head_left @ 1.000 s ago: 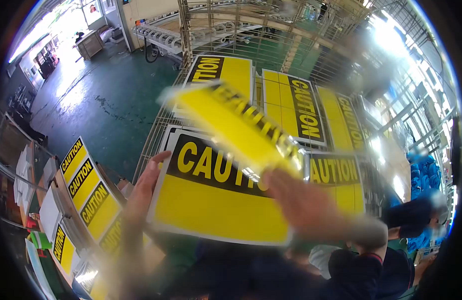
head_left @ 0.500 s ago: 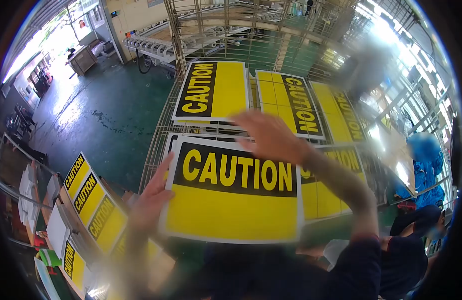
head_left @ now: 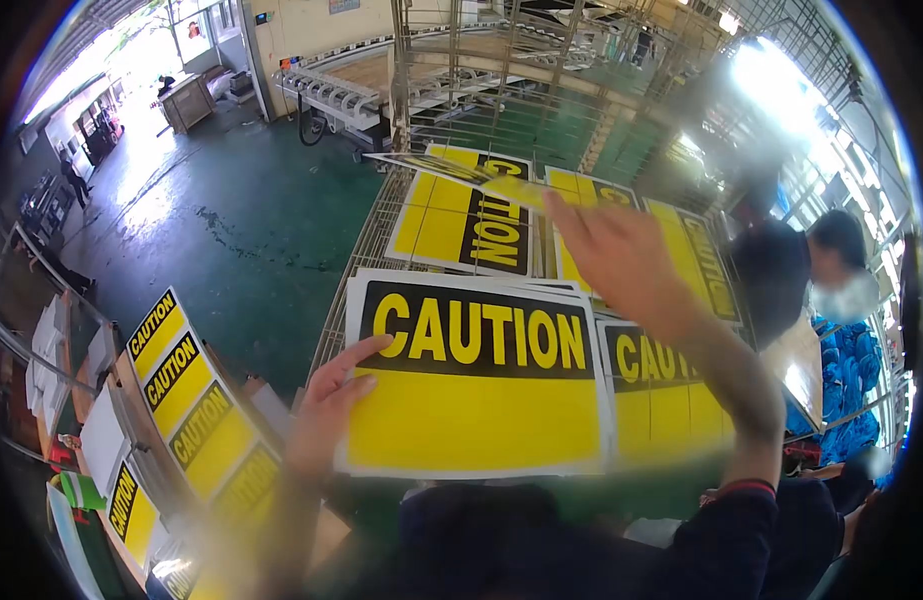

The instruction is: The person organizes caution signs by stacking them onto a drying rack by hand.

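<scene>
My left hand [head_left: 331,410] is closed on the left edge of a small stack of yellow and black caution signs [head_left: 476,410], its fingers over the top face. The stack is face up in front of me, the upper sheet slightly offset from those below. Farther out, my right hand [head_left: 626,260] grips the near right edge of a single caution sign [head_left: 431,168], raised and tilted so that it appears almost edge-on. Beneath that sheet, another caution sign [head_left: 461,225] lies on the wire rack [head_left: 366,225], its lettering running sideways.
More caution signs [head_left: 666,400] lie on the rack to the right. At left, a row of caution signs [head_left: 196,400] leans beside white sheets [head_left: 106,440]. Several people are at the right, one a dark-clothed person [head_left: 776,270]. A roller table [head_left: 351,100] stands behind.
My right hand has taken hold of the back-left sign and tilted it up, uncovering another sign. My left fingers have curled over the stack's edge. The view has shifted slightly.
</scene>
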Motion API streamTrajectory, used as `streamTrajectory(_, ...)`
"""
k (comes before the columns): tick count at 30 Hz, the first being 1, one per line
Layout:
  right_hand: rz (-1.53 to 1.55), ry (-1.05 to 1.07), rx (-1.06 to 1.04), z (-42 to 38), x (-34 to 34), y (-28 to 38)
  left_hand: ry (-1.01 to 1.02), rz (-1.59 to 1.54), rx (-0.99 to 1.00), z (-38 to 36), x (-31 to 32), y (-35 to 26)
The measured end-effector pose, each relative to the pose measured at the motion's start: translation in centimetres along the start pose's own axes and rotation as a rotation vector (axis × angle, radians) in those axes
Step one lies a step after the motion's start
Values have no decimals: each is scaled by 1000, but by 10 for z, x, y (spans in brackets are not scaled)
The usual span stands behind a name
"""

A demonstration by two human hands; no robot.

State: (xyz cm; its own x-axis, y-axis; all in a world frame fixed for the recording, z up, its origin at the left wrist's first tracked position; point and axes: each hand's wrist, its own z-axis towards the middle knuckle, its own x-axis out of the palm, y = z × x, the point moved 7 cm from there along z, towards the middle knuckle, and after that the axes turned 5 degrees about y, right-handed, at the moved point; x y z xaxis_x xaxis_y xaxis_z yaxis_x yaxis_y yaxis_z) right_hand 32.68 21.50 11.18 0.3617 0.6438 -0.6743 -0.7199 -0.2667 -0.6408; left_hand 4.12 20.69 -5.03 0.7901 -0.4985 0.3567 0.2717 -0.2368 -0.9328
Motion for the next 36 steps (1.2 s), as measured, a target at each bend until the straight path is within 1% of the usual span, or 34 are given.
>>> streamTrajectory(2, -120, 61, -67, -7, -38, 32, -74, -16, 45, -1, 1, 0)
streamTrajectory(3, -91, 64, -143, -9, -56, 56, -116, -44, 49, -3, 5, 0)
streamTrajectory(4, -60, 68, -213, -11, -69, 84, -156, -68, 49, -6, 3, 1)
streamTrajectory(5, 20, 57, -254, -12, -79, 113, -175, 145, 16, -12, -12, 7)
streamTrajectory(8, 238, 54, -336, -20, -88, 188, -218, 120, 69, -24, -6, 7)
streamTrajectory(11, 568, -10, -338, -16, -88, 220, -265, 64, 128, -30, 8, 9)
streamTrajectory(13, 1074, 201, -369, -6, -77, 194, -278, 7, 184, -36, 11, 7)
streamTrajectory(15, 1092, 27, -49, -3, -41, 122, -327, 100, 250, -49, 6, 6)
streamTrajectory(16, 1236, 148, 365, -6, -14, 71, -352, 147, 283, -55, 3, 5)
streamTrajectory(17, 758, -197, 431, -14, -9, 31, -373, 235, 301, -62, 0, -3)
streamTrajectory(18, 723, -165, 616, -44, 35, 0, -400, 333, 397, -66, 4, -23)
streamTrajectory(19, 1198, -176, 745, -68, 61, -8, -482, 451, 461, -72, -4, -31)
streamTrajectory(20, 1677, -185, 862, -79, 80, -8, -481, 591, 575, -72, -4, -47)
streamTrajectory(22, 1676, -110, 992, -93, 54, -5, -444, 737, 760, -66, -4, -78)
streamTrajectory(23, 1675, -69, 1066, -104, 42, 0, -377, 714, 797, -56, -1, -90)
streamTrajectory(25, 1530, -347, 1042, -125, 15, -9, -235, 634, 832, -28, 7, -110)
streamTrajectory(26, 1451, -473, 1061, -136, 2, -11, -177, 518, 755, -10, 14, -112)
streamTrajectory(27, 1361, -591, 1079, -147, -12, -12, -150, 416, 725, 0, 21, -107)
streamTrajectory(28, 1313, -616, 1100, -160, -17, -7, -124, 314, 700, 11, 26, -98)
streamTrajectory(29, 1264, -647, 1119, -174, -17, -1, -119, 356, 752, 16, 29, -88)
streamTrajectory(30, 1215, -678, 1142, -187, -15, 6, -85, 296, 688, 21, 26, -70)
streamTrajectory(32, 1266, -744, 1092, -205, -6, 25, -75, 367, 681, 22, 23, -44)
streamTrajectory(33, 1294, -775, 1063, -213, -1, 33, -50, 356, 695, 21, 29, -42)
streamTrajectory(34, 1303, -718, 1112, -224, 11, 39, -33, 347, 711, 19, 34, -40)
streamTrajectory(35, 1318, -655, 1154, -236, 23, 43, -83, 449, 685, 20, 25, -24)
streamTrajectory(36, 1340, -584, 1191, -236, 28, 47, -123, 478, 636, 21, 26, -19)
